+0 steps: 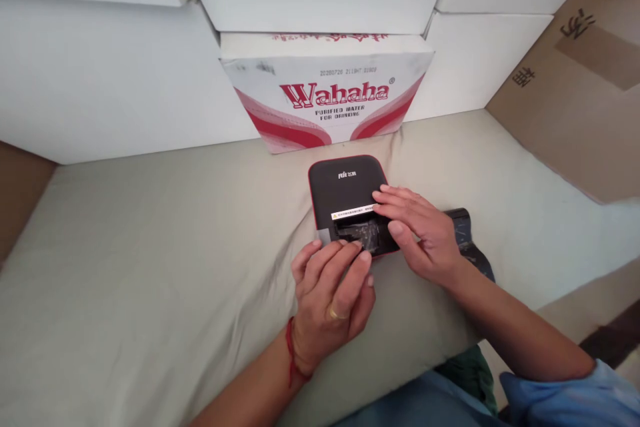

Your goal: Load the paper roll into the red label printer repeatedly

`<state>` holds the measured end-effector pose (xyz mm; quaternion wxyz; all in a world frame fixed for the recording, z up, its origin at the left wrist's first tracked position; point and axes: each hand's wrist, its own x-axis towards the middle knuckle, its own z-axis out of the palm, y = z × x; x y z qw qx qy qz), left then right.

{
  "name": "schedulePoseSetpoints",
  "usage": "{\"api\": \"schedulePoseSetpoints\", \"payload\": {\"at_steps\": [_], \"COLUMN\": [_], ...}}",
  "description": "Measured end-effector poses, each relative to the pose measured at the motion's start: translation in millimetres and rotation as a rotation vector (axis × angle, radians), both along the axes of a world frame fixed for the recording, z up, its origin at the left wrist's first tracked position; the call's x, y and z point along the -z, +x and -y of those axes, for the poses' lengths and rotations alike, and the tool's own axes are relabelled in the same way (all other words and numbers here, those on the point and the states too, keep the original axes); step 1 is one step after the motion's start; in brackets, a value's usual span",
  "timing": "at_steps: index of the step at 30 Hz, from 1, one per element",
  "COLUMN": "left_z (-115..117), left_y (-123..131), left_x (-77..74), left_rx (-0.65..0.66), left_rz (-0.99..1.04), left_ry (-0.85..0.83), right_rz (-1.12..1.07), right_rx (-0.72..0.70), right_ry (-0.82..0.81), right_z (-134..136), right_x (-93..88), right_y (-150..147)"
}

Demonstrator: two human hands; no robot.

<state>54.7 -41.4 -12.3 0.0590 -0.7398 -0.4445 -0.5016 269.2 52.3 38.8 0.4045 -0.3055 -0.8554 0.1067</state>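
Observation:
A small black receipt printer [345,187] with a red edge and a white warning strip lies on the cloth-covered surface. Crinkled clear plastic film [367,233] shows in the opening at its near end. Over that opening, my left hand [333,280] is closed, its thumb and fingertips pinched at the near end of the film. The fingertips partly hide what they grip. My right hand [417,227] rests with fingers stretched out against the printer's right side, holding nothing.
A Wahaha water carton [340,100] stands just behind the printer, among large white boxes [125,80]. Brown cardboard [575,100] rises on the right. A dark, shiny curled item [470,243] lies beside my right wrist. The pale cloth [175,267] has wrinkles.

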Motion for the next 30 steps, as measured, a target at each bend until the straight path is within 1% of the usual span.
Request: {"api": "schedulePoseSetpoints", "payload": {"at_steps": [2,3,5,7,8,10,11,13,15,18,21,23,26,30], "left_z": [-1,-2,-8,-17,-22,-31,-35,-40,-42,-45,-49,-52,-54,-55], "left_y": [-5,-9,-17,-26,-31,-41,-45,-52,-56,-58,-56,-55,-52,-47], "left_x": [1.8,2.6,4.1,6.4,8.0,12.2,14.7,19.4,22.4,22.6,21.3,22.2,26.3,31.4], "left_rx": [0.057,0.078,0.072,0.038,0.054,0.139,0.186,0.263,0.320,0.374,0.402,0.393,0.365,0.395], "left_rz": [0.092,0.173,0.416,0.695,0.805,0.945,0.977,1.000,0.990,0.945,0.916,0.924,0.969,1.058], "left_ry": [-0.016,-0.031,-0.088,-0.228,-0.335,-0.532,-0.609,-0.704,-0.746,-0.776,-0.797,-0.792,-0.802,-0.827], "right_rz": [0.036,0.056,0.078,0.076,0.070,0.050,0.037,0.010,-0.005,-0.010,-0.013,-0.009,0.002,0.037], "right_rx": [-0.072,-0.112,-0.154,-0.145,-0.138,-0.135,-0.135,-0.133,-0.131,-0.140,-0.151,-0.153,-0.154,-0.121], "right_ry": [0.044,0.067,0.105,0.126,0.135,0.149,0.152,0.146,0.127,0.097,0.083,0.081,0.095,0.163], "right_z": [9,14,21,25,26,27,27,27,27,27,27,26,27,30], "right_x": [0.0,0.6,2.7,5.9,7.6,10.9,12.3,14.4,15.5,15.9,16.0,15.8,15.0,12.9], "right_y": [-2,-1,1,4,5,6,6,6,5,5,6,7,8,9]}}
